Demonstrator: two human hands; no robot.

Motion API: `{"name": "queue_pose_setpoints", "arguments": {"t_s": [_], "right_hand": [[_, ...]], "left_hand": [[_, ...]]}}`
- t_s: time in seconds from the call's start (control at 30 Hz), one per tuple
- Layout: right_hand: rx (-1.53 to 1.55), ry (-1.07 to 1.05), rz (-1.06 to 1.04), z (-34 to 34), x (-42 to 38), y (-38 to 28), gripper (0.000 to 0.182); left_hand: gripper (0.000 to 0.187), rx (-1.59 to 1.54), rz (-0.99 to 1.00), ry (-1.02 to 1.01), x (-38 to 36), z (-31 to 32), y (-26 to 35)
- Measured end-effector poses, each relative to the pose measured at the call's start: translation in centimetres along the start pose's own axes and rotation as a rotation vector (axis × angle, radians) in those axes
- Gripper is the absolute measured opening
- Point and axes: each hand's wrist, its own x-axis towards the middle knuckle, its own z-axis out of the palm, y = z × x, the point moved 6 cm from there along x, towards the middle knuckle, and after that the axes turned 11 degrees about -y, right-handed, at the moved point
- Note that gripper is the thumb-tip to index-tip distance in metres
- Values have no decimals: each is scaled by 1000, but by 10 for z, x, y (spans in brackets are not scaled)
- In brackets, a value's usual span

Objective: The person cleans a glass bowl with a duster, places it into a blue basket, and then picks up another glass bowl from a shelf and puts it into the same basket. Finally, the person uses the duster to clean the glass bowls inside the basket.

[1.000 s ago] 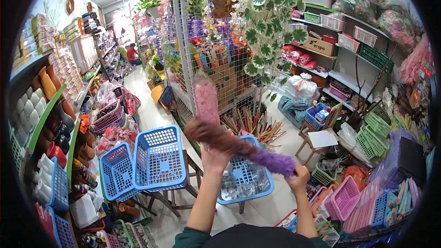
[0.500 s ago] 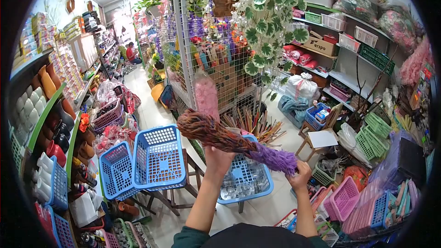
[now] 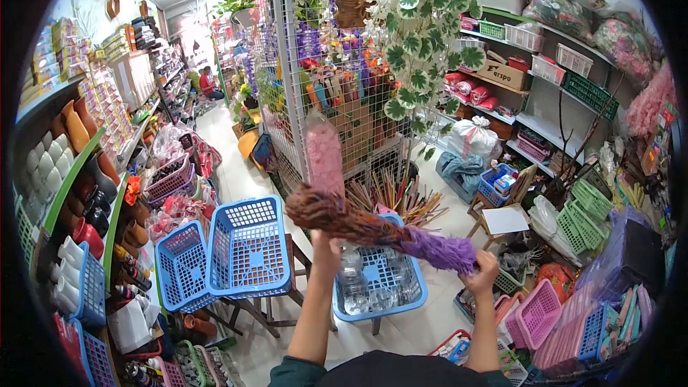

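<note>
A long bundle of shaggy strands point(image 3: 373, 228), brown and orange at the left and purple at the right, stretches across the middle, tilting down to the right. My left hand point(image 3: 326, 244) is closed under its brown part, the fingers mostly hidden. At the purple end, my right hand point(image 3: 481, 272) is closed round the tip. Below the bundle stands a blue basket point(image 3: 423, 294) with clear plastic or glass items point(image 3: 358, 301).
Two blue baskets point(image 3: 251, 244) rest on stools at the left. Ahead stands a wire mesh rack point(image 3: 287, 64) with hanging leaves. Shelves point(image 3: 552, 129) line the right. A person point(image 3: 208, 84) sits far down the aisle.
Both hands and the bundle have shifted a little to the right and down. More of the blue basket with clear items shows.
</note>
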Motion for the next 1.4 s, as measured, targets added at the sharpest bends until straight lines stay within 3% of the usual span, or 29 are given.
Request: {"name": "queue_pose_setpoints", "arguments": {"t_s": [0.03, 0.07, 0.13, 0.2, 0.27, 0.3, 0.4, 0.43, 0.53, 0.63, 0.73, 0.8, 0.9, 0.93, 1.0, 1.03, 1.1, 1.13, 1.23, 1.33, 1.4], "right_hand": [[-28, -59, 7, 0, 1, 2, 36], [-28, -60, 10, 4, 2, 3, 36], [-25, 30, 22, 9, 4, 4, 34], [-5, -13, 63, 17, 3, 8, 34], [36, 20, 77, 23, -3, 17, 35], [36, 19, 75, 26, -4, 23, 35], [-20, 26, 237, 29, -11, 38, 36], [-12, 3, 234, 27, -7, 33, 36], [-35, -1, 224, 21, -9, 34, 35], [-98, -13, 73, 2, -9, 38, 33], [-210, 13, 96, -5, -4, 35, 33], [-199, -12, 111, -10, -3, 33, 34], [-227, -110, 5, -29, -3, 35, 31], [-227, -106, 2, -33, -1, 36, 31], [-282, -80, 50, -40, -2, 38, 30], [-295, -47, 34, -37, 0, 34, 30], [-276, -99, 16, -29, -5, 32, 30], [-260, -147, -9, -25, -5, 31, 30], [-298, -134, 8, -39, -4, 31, 30], [-341, -88, 36, -24, -11, 32, 28], [-229, -136, -8, -2, -16, 24, 25]], "left_hand": [[61, 17, 25, -133, 2, 16, 19], [61, 18, 22, -133, 4, 17, 15], [57, 139, 18, -28, 4, 18, -2], [61, -31, -69, 37, 4, 16, -11], [71, 324, 48, -93, 12, 22, 11], [85, 336, 31, -55, 12, 19, 18], [94, 575, 19, -95, 12, 36, 23], [106, 695, -1, -86, 12, 34, 17], [110, 711, 23, 31, 12, 26, 21], [113, 829, 86, -11, 16, 9, 21], [127, 1015, 10, -56, 12, 23, 10], [135, 1119, 62, -22, 12, 21, 3], [139, 856, 23, 14, 19, 3, 13], [143, 939, 45, 12, 22, 0, 17], [144, 1276, 127, -37, 22, 5, 16], [144, 1274, 121, -41, 22, 0, 3], [147, 878, 79, -225, 26, 2, -23], [147, 880, 83, -228, 27, 4, -19], [140, 990, 78, 20, 25, -8, 0], [134, 1202, 18, 36, 18, 7, -3], [125, 1196, 35, -59, 18, 4, -15]]}}
